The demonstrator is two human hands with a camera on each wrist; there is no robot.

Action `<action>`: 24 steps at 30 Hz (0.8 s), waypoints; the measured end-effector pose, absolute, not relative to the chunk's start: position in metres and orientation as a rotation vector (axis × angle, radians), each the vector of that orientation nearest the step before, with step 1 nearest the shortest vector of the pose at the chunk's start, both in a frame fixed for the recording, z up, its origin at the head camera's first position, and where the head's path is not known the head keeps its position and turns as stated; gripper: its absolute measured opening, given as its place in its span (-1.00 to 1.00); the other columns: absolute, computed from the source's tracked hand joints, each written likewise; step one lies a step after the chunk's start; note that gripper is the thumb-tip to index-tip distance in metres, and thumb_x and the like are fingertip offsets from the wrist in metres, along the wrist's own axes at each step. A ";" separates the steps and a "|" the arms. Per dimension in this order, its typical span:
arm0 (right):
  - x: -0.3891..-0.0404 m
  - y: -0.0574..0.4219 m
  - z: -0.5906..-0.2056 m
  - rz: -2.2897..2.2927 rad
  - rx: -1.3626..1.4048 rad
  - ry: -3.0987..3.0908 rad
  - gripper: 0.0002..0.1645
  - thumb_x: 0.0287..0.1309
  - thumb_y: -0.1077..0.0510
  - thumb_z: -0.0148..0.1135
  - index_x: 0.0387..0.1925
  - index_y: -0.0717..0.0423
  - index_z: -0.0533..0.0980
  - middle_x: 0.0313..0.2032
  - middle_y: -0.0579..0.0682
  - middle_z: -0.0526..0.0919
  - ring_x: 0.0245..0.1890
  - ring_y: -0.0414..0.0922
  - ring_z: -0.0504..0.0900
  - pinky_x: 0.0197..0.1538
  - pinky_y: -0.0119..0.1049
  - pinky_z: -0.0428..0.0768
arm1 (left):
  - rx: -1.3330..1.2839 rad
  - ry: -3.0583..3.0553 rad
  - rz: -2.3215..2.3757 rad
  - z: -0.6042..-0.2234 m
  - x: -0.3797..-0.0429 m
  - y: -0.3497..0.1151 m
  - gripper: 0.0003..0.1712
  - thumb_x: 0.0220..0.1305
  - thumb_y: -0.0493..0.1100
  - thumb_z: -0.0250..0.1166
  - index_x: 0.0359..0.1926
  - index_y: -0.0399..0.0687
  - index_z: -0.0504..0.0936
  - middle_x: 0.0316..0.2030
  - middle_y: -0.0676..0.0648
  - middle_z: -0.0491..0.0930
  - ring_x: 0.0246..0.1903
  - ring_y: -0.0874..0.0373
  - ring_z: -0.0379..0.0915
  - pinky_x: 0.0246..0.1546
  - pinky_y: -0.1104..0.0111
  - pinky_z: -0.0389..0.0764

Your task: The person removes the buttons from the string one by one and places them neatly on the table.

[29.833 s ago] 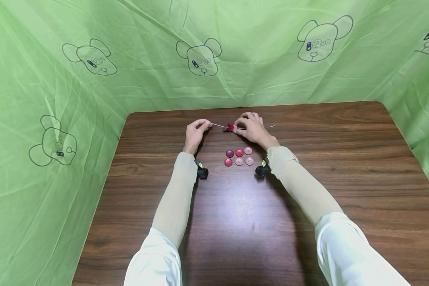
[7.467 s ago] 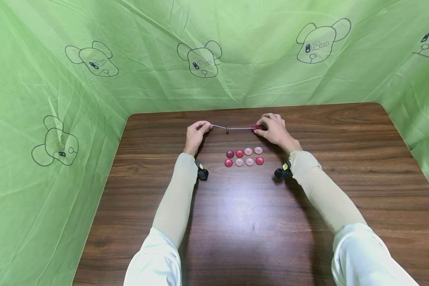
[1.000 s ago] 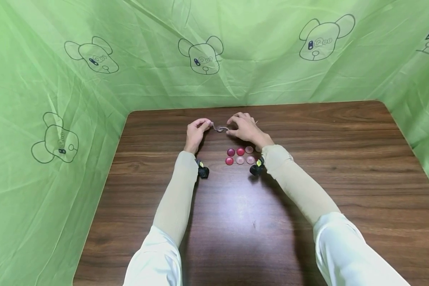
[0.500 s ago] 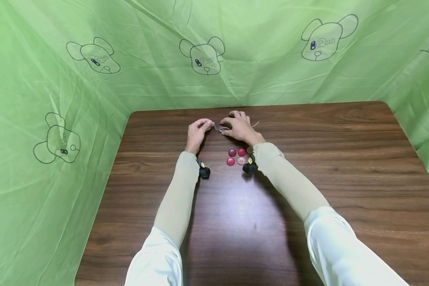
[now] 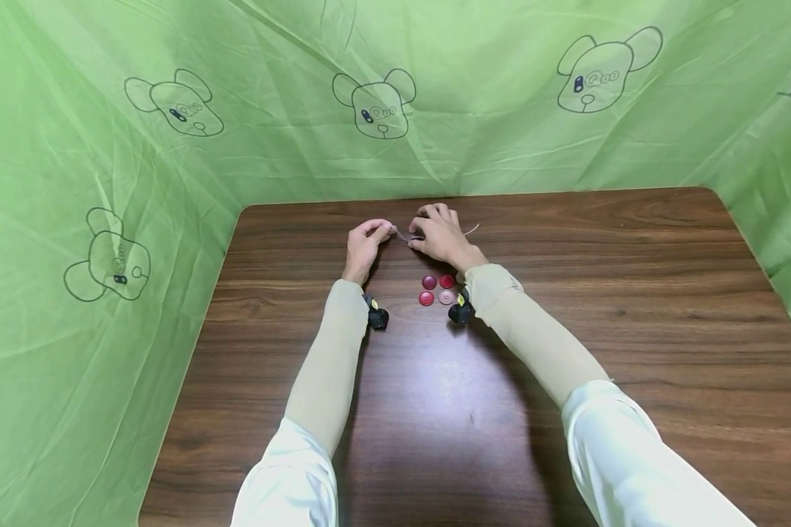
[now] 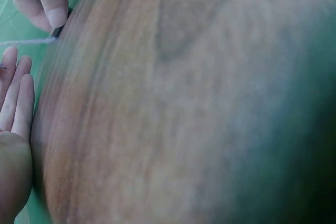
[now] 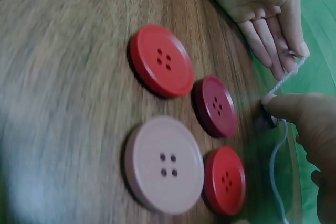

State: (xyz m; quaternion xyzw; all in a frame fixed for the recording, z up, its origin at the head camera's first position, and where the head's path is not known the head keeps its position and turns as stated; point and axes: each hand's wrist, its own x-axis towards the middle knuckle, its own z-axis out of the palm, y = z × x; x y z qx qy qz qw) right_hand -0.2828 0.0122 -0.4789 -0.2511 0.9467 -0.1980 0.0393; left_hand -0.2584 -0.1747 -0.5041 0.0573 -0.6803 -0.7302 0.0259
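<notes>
My left hand (image 5: pixel 364 249) pinches one end of a pale string (image 7: pixel 286 80) between thumb and fingertip near the table's back edge; its other fingers lie extended in the right wrist view. Just to the right, my right hand (image 5: pixel 438 234) pinches a dark button (image 7: pixel 271 120) threaded on the string, mostly hidden behind the fingers. The string's loose end trails out to the right, beyond the right hand. In front of the hands lie a pink button (image 7: pixel 165 166), a dark red button (image 7: pixel 215 106) and bright red buttons (image 7: pixel 163 59), all flat with four holes.
The brown wood-grain table (image 5: pixel 270 351) extends toward the body and right. A green cloth (image 5: pixel 474 139) with bear-head drawings hangs behind and at the sides. Black wrist cameras (image 5: pixel 377 316) sit low over the table; the right wrist covers part of the button rows.
Earlier, red buttons were on the string; those came off rightward and more buttons lay in the rows. In the last second my right hand moved left to the dark button; the left stayed.
</notes>
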 end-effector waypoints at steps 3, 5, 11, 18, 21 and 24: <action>-0.283 0.017 -0.480 -0.616 -0.754 2.906 -0.66 0.13 -0.12 0.30 -0.13 -0.07 0.59 0.26 0.07 0.35 0.30 0.10 0.15 0.28 0.01 0.15 | 0.166 -2.098 -2.247 -0.505 -0.258 -0.173 -0.65 0.27 -0.26 0.27 -0.08 -0.53 0.57 -0.31 -0.18 0.71 -0.23 0.15 0.65 0.04 0.24 0.62; -0.282 0.020 -0.480 -0.626 -0.751 2.906 -0.67 0.12 -0.14 0.31 -0.14 -0.07 0.59 0.25 0.07 0.37 0.30 0.10 0.16 0.27 0.01 0.16 | 0.165 -2.090 -2.247 -0.505 -0.258 -0.172 -0.65 0.27 -0.27 0.27 -0.07 -0.55 0.56 -0.32 -0.16 0.71 -0.24 0.16 0.65 0.01 0.26 0.64; -0.280 0.022 -0.477 -0.616 -0.816 2.896 -0.62 0.10 -0.18 0.32 -0.12 -0.10 0.59 0.25 0.08 0.37 0.29 0.11 0.18 0.25 0.03 0.17 | 0.167 -2.100 -2.228 -0.503 -0.257 -0.172 -0.63 0.28 -0.24 0.27 -0.07 -0.54 0.57 -0.37 -0.07 0.71 -0.26 0.19 0.64 -0.02 0.31 0.65; -0.278 0.019 -0.478 -0.591 -0.921 2.886 -0.65 0.10 -0.15 0.33 -0.11 -0.12 0.61 0.23 0.08 0.38 0.29 0.11 0.18 0.28 0.07 0.15 | 0.159 -2.102 -2.233 -0.504 -0.257 -0.172 -0.64 0.29 -0.24 0.26 -0.07 -0.55 0.56 -0.37 -0.06 0.71 -0.25 0.19 0.64 -0.01 0.31 0.64; -0.279 0.019 -0.480 -0.584 -0.923 2.894 -0.62 0.08 -0.16 0.34 -0.11 -0.09 0.60 0.22 0.08 0.39 0.29 0.11 0.18 0.28 0.06 0.15 | 0.160 -2.116 -2.218 -0.504 -0.257 -0.172 -0.64 0.29 -0.24 0.26 -0.08 -0.54 0.56 -0.39 -0.04 0.71 -0.27 0.23 0.64 -0.04 0.34 0.65; -0.280 0.018 -0.481 -0.582 -0.918 2.896 -0.63 0.09 -0.14 0.34 -0.13 -0.07 0.60 0.23 0.08 0.38 0.30 0.09 0.17 0.30 0.05 0.14 | 0.154 -2.125 -2.210 -0.503 -0.257 -0.172 -0.64 0.29 -0.23 0.26 -0.07 -0.54 0.56 -0.39 -0.01 0.70 -0.28 0.25 0.63 -0.04 0.35 0.65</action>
